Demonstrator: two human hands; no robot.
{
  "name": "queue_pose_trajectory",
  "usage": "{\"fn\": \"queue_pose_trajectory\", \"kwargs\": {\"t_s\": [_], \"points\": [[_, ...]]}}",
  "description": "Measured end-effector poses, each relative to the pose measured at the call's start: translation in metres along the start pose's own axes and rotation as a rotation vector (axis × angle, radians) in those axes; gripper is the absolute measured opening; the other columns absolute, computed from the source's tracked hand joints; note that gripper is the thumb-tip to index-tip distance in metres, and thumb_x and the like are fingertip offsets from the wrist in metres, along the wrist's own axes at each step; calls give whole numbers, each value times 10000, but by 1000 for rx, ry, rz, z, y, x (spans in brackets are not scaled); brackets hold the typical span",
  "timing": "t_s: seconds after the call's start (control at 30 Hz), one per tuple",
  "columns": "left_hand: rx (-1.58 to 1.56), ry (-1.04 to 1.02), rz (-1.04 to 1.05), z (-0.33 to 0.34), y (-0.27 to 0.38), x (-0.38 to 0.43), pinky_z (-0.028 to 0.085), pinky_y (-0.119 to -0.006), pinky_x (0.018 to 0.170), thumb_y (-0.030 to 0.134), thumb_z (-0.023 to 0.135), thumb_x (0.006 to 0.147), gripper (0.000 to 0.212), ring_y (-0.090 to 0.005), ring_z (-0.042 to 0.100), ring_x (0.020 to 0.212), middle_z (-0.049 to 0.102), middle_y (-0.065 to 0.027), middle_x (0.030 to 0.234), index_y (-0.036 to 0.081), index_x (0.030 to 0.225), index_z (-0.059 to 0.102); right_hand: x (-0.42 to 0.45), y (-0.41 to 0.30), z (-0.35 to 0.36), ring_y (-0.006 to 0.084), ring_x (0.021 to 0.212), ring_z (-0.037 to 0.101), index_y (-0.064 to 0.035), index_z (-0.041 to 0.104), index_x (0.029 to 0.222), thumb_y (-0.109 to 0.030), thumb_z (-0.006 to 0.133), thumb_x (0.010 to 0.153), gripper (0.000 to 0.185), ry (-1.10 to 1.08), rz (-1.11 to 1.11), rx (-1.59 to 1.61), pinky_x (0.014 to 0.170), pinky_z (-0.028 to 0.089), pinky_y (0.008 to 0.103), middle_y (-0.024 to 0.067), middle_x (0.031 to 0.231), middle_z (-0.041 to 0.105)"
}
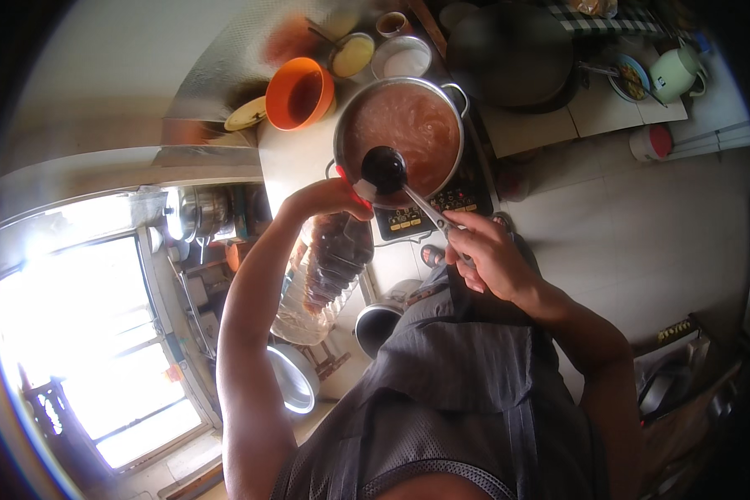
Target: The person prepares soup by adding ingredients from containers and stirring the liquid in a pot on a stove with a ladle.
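My right hand [484,253] grips the handle of a metal ladle [425,209]. The ladle's dark bowl is over the near rim of a metal pot [461,159] of reddish-brown liquid. The pot stands on a black induction cooker [406,219]. My left hand [337,199] is closed around a red plastic piece [342,175] beside the pot's rim, close to the ladle bowl; its shape is mostly hidden. Below this hand, a large ribbed clear plastic bottle [331,269] shows dark contents; its top is hidden.
An orange bowl [275,94] of dark liquid, a bowl of yellow food [353,56] and a bowl of white contents [403,59] stand behind the pot. A large dark wok [512,56] is at right. A dark-mouthed pot [378,328] and a metal basin [303,381] sit lower down.
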State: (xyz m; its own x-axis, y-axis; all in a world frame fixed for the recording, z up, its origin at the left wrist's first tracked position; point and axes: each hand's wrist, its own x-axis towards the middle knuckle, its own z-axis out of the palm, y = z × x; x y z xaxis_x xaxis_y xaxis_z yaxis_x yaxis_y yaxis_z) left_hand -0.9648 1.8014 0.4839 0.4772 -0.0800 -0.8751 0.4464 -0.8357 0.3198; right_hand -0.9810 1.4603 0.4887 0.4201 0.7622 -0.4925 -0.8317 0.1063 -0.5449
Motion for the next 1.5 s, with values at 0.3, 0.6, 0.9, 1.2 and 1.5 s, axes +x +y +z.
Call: {"fn": "queue_pose_trajectory", "kwargs": {"t_s": [0.3,0.6,0.9,1.2,1.5], "points": [[-3,-2,-4,-2,-1,-2,476,-279,812,313,763,744,384,-147,650,869,714,-70,892,50,1018,711,3,4,-2,64,468,398,7,407,1389,-203,487,985,462,26,16,9,369,332,223,85,832,537],[-28,7,-11,-8,26,-18,470,-256,798,246,745,752,274,-87,626,823,702,-25,827,55,946,718,6,3,-3,74,466,412,0,417,1402,-192,455,980,466,43,6,-38,388,338,229,83,778,550],[6,-10,19,-13,34,-20,483,-281,792,270,758,746,329,-142,645,868,707,-54,884,61,995,706,5,1,-7,65,465,395,17,421,1365,-200,478,984,442,21,9,10,362,326,232,89,813,539],[91,10,32,-16,20,-13,460,-265,784,305,715,787,262,-101,619,787,678,-28,788,78,917,705,7,2,-9,65,462,394,-6,403,1403,-180,447,984,455,36,37,6,382,328,223,76,771,546],[8,17,58,-18,19,-10,459,-269,787,276,740,765,269,-95,620,795,680,-43,787,44,895,698,11,5,-11,65,433,385,13,442,1328,-187,456,984,398,22,27,29,358,314,228,87,784,538]]}}
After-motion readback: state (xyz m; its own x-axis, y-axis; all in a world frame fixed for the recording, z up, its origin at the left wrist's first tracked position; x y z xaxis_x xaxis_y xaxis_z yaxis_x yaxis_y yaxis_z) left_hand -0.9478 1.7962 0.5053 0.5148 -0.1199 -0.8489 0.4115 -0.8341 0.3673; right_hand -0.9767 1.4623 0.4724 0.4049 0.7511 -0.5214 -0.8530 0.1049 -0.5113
